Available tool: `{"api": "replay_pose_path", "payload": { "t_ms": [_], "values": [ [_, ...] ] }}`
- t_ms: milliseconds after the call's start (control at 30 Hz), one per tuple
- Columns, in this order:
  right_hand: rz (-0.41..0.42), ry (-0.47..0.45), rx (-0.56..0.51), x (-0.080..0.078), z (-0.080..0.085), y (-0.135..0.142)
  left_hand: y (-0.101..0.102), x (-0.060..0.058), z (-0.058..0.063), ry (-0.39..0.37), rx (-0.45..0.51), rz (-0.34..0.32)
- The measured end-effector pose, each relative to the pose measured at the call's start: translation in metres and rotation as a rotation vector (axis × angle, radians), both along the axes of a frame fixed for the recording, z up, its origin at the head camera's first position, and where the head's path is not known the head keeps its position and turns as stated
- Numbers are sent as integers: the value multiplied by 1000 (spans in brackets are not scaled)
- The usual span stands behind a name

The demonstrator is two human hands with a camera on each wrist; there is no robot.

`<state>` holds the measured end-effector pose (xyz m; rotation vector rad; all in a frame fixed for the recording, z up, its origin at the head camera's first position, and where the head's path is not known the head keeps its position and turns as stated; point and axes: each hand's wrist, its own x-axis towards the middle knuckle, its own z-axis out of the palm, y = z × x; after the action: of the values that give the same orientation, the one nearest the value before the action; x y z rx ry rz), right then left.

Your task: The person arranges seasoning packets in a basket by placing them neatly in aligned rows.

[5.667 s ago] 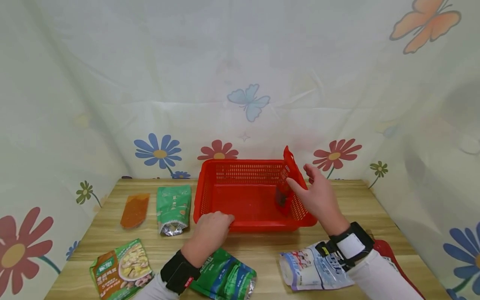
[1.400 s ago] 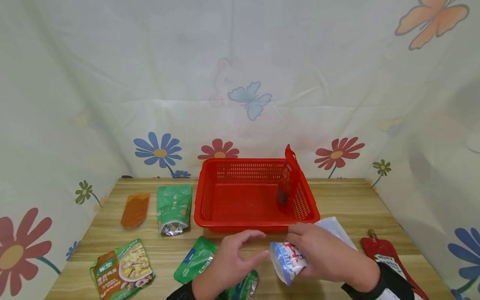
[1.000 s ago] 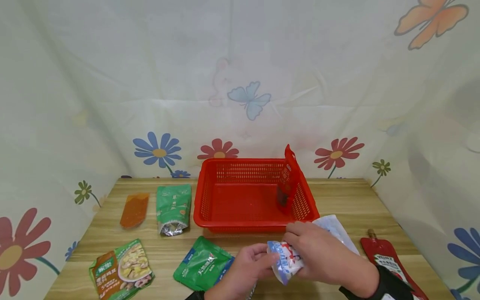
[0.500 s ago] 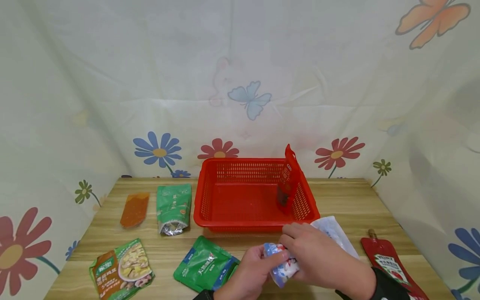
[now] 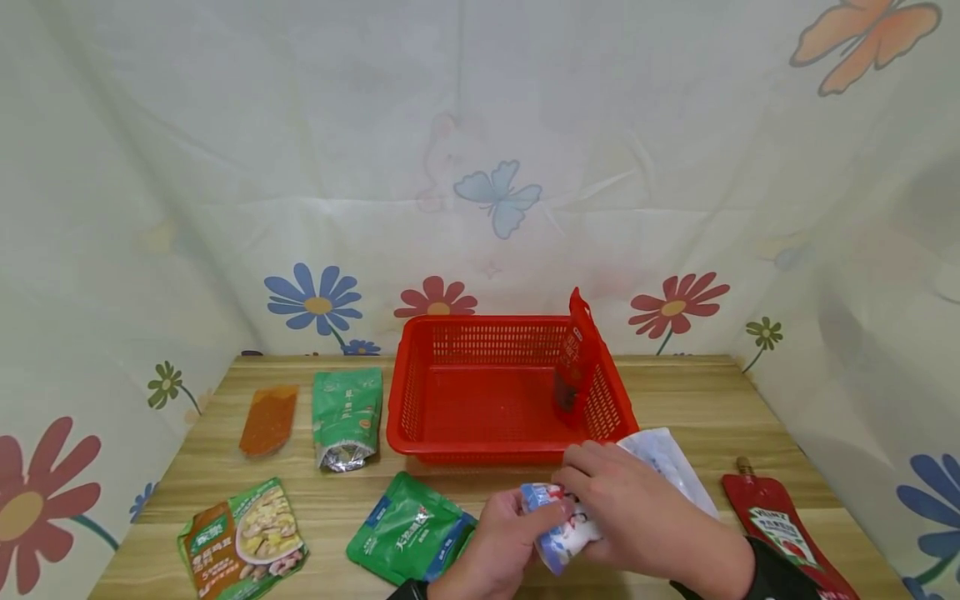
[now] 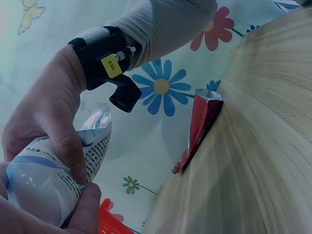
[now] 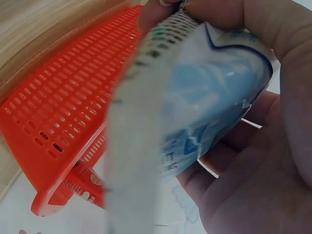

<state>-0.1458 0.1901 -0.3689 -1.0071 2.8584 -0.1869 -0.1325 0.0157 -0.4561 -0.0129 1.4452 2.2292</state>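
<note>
Both hands hold a white and blue plastic pouch (image 5: 566, 542) in front of the basket, its printed left end bent down and its pale far end sticking out beyond the right hand. My left hand (image 5: 498, 537) pinches the left end, thumb on top. From above, my right hand (image 5: 637, 512) grips the middle, fingers curled round it. The left wrist view shows the pouch (image 6: 41, 183) between the two hands, small print along its side. In the right wrist view, the pouch (image 7: 214, 92) bulges between thumb and fingers. A red pouch (image 5: 576, 362) stands upright inside the red basket (image 5: 480, 450).
On the wooden table (image 5: 690, 400) lie a green pouch (image 5: 408, 525) by the left hand, a green silver-bottomed pouch (image 5: 348, 412), an orange packet (image 5: 270, 419) and a brown-green food packet (image 5: 243, 537). A spouted ketchup pouch (image 5: 780, 525) lies at the right. A patterned curtain (image 5: 360, 167) surrounds the table.
The right hand left the red pouch in the basket and picked up the white and blue pouch. The left hand came off the basket rim and took its left end, which then shifted slightly left.
</note>
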Motion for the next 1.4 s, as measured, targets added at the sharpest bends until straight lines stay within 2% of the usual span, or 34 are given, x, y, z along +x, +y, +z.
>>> {"api": "replay_pose_path", "payload": {
  "t_ms": [400,600,900,1067,1200,1267,1333,1400],
  "values": [
    [38,103,-90,6,-1,6,0,-2,-2,82,113,68],
    [43,65,-205,8,-2,14,0,-1,-3,97,131,108],
    [80,138,-432,9,-7,17,-10,-6,6,56,93,224],
    [92,183,-607,9,-12,16,-16,-10,11,41,135,276],
    [124,207,-829,4,-23,18,-19,-13,15,33,177,319],
    [121,190,-957,1,-28,19,-20,-13,17,28,186,338],
    [80,159,-1070,0,-33,21,-21,-14,18,32,205,361],
    [-47,115,-1142,0,-36,22,-21,-14,18,42,220,387]
  ]
}}
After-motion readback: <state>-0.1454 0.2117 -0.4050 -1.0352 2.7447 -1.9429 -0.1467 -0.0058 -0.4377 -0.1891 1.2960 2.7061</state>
